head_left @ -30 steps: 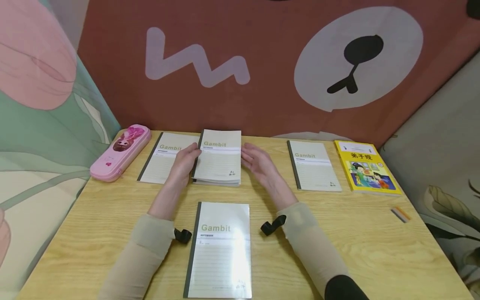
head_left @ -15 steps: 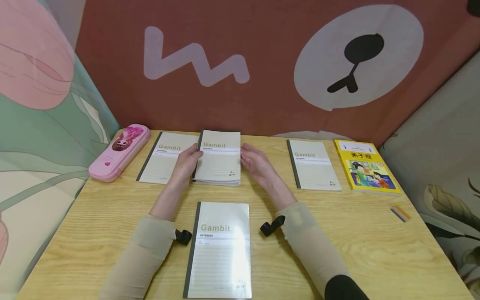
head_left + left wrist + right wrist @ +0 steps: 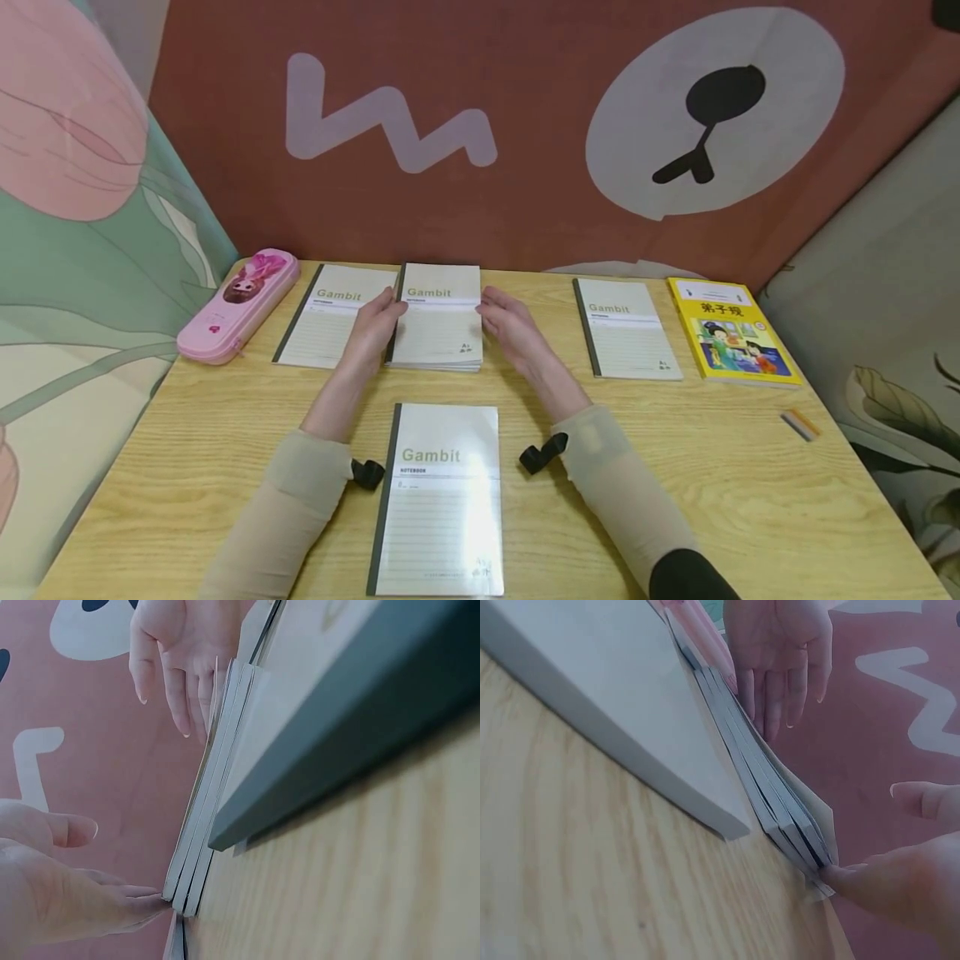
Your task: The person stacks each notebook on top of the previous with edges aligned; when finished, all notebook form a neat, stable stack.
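Note:
A stack of several Gambit notebooks (image 3: 438,329) lies at the back of the table, between my two hands. My left hand (image 3: 372,332) touches the dark spine side with straight fingers, its thumb tip over the top cover's edge. At the opposite side, the fingers of my right hand (image 3: 519,332) lie straight along the page edges. In the left wrist view, the notebooks' edges (image 3: 214,787) are nearly level, the top cover slightly lifted. The right wrist view shows that loose cover (image 3: 810,791) bowed away from the pages near my right fingertips.
One Gambit notebook (image 3: 438,517) lies in front, between my forearms. Another notebook (image 3: 318,329) lies left of the stack, beside a pink pencil case (image 3: 240,308). To the right are a notebook (image 3: 630,333), a yellow picture book (image 3: 735,333) and a small striped eraser-like block (image 3: 800,425).
The top notebook has slid slightly toward me and lies more evenly over those below. Both hands stay at the stack's sides, the right fingertips now slightly over its edge.

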A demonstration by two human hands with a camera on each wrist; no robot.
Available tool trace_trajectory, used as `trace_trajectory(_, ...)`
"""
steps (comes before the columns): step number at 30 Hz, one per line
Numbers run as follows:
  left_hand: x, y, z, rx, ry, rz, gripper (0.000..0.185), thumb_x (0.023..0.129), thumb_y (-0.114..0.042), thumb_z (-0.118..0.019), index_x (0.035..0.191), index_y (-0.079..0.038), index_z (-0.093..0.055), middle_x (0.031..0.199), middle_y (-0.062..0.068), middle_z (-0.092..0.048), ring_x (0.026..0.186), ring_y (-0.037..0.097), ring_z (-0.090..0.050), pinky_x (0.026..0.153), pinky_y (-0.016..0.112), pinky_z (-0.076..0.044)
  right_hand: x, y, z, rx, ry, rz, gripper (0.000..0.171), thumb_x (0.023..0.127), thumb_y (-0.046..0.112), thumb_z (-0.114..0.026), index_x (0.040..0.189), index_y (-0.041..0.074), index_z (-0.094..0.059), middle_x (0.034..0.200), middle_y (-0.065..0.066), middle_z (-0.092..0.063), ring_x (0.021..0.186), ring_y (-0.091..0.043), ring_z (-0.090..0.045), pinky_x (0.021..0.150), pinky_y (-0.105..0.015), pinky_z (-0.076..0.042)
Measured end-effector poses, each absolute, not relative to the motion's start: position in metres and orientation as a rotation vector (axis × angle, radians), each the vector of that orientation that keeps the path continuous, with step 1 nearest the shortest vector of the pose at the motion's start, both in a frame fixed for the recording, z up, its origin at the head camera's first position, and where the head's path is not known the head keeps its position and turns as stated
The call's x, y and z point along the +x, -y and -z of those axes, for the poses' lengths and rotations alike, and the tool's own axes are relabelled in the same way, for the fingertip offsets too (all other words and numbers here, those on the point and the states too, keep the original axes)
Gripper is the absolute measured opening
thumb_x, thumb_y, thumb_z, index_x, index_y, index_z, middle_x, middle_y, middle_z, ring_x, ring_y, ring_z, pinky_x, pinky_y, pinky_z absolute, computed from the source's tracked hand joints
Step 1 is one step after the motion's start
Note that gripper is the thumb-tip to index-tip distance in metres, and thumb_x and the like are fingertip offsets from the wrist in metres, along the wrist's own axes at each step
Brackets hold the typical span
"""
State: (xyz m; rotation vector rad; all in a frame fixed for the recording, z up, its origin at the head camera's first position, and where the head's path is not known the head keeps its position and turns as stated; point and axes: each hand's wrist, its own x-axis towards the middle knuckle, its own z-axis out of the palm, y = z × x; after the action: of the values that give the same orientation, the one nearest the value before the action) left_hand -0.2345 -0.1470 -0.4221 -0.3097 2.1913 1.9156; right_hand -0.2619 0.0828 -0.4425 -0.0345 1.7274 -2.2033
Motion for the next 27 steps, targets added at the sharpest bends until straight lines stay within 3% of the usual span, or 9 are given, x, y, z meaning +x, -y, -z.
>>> trace_trajectory(10,-0.2358,0.1477,0.4229,-0.3,-2.161,-1.935,0.071,0.108,-0.028,-0.046,0.165,-0.008,-0.01,0.175,0.008,-0.01,0.163,0.023,-0.012,0.134,0.036,-0.012,-0.2573,-0.0829,0.4376,-0.048,-1.757,2.151,0.074,0.102,0.005,-0.052,0.163,-0.004,-0.01,0.174,-0.018,-0.009,0.163,-0.027,-0.009,0.135,-0.039,-0.012)
trace_trajectory(27,-0.2357,0.1495,0.4255,-0.29,-2.125,-1.983,0.069,0.108,-0.026,-0.046,0.165,-0.006,-0.012,0.175,0.007,-0.01,0.163,0.023,-0.009,0.135,0.036,-0.008,-0.2568,-0.083,0.4369,-0.02,-1.788,2.12,0.073,0.103,0.007,-0.053,0.162,-0.005,-0.013,0.173,-0.017,-0.012,0.162,-0.027,-0.013,0.134,-0.04,-0.015)
